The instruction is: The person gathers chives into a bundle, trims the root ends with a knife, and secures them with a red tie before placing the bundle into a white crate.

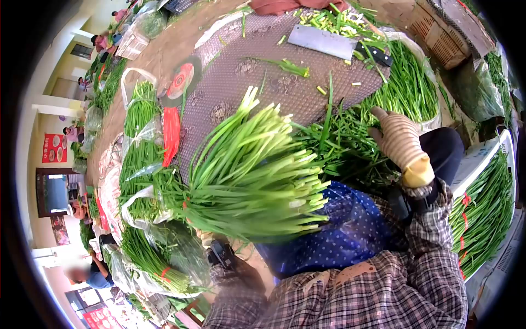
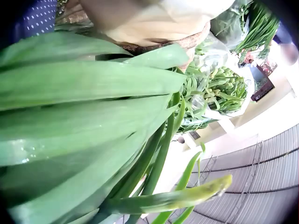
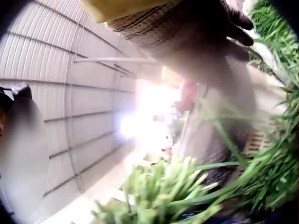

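A large bunch of flat green stalks with pale cut ends (image 1: 257, 181) fans out over the lap, a red tie at its narrow end. My gloved left hand (image 2: 154, 21) grips the bunch there; the leaves hide its fingers, and they fill the left wrist view (image 2: 79, 88). My right hand (image 1: 401, 141), in a striped glove, holds nothing, its fingers slightly spread beside loose green leaves (image 1: 350, 137). Seen from the right wrist, that hand (image 3: 187, 35) is above and apart from the pale stalk ends (image 3: 154, 191).
A cleaver (image 1: 323, 42) lies on the patterned mat (image 1: 241, 60) near cut scraps. Red tape (image 1: 171, 134) hangs from a roll at the left. Bagged greens (image 1: 139, 159) are beyond it. A white crate (image 1: 482, 164) with tied greens stands at the right, and a blue dotted cloth (image 1: 345, 225) covers the lap.
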A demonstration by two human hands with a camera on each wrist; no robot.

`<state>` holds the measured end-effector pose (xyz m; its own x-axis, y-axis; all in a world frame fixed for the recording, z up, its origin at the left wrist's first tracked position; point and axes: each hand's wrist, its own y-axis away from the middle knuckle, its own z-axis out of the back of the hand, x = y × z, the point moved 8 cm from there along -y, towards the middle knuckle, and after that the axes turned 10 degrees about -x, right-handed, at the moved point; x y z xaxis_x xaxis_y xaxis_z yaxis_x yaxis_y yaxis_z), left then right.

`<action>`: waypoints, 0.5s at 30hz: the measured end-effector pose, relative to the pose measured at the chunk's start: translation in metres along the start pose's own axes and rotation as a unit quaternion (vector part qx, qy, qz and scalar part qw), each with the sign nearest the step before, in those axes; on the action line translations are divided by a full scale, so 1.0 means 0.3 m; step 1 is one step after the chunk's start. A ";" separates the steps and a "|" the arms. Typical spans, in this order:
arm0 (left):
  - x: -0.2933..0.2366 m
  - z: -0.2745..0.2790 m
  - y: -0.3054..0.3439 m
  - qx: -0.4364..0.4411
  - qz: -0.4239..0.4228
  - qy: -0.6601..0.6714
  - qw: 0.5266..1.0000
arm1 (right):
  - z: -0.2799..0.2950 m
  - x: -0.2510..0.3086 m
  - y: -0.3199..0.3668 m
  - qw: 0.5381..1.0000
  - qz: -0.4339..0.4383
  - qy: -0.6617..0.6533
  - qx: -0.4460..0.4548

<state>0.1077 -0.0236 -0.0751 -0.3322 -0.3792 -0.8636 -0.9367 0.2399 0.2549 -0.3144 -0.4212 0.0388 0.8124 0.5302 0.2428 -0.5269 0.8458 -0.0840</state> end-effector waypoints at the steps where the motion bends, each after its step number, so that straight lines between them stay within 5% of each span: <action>1: -0.005 0.003 0.008 -0.007 -0.003 -0.009 1.000 | 0.048 0.068 0.020 0.987 0.051 -0.133 -0.079; 3: -0.004 0.000 0.014 -0.011 -0.005 -0.023 1.000 | 0.028 0.195 0.036 0.906 0.044 -0.421 0.014; 5: -0.003 -0.008 0.018 -0.011 -0.007 -0.032 0.999 | -0.044 0.311 0.061 0.848 0.073 -0.494 0.175; 10: 0.000 -0.018 0.019 -0.009 -0.008 -0.041 0.999 | -0.190 0.382 0.020 0.838 0.009 -0.515 0.178; 13: -0.004 -0.012 0.020 -0.012 -0.010 -0.046 0.999 | -0.210 0.364 0.022 0.664 -0.125 -0.713 0.186; 15: 0.002 -0.011 0.020 -0.012 -0.011 -0.050 0.999 | -0.257 0.363 0.028 0.658 -0.139 -0.705 0.225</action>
<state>0.1014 -0.0255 -0.0727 -0.2999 -0.2919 -0.9082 -0.9465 0.2101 0.2449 -0.2109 -0.3518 -0.0100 0.0198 -0.4925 0.8701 -0.6861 0.6263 0.3701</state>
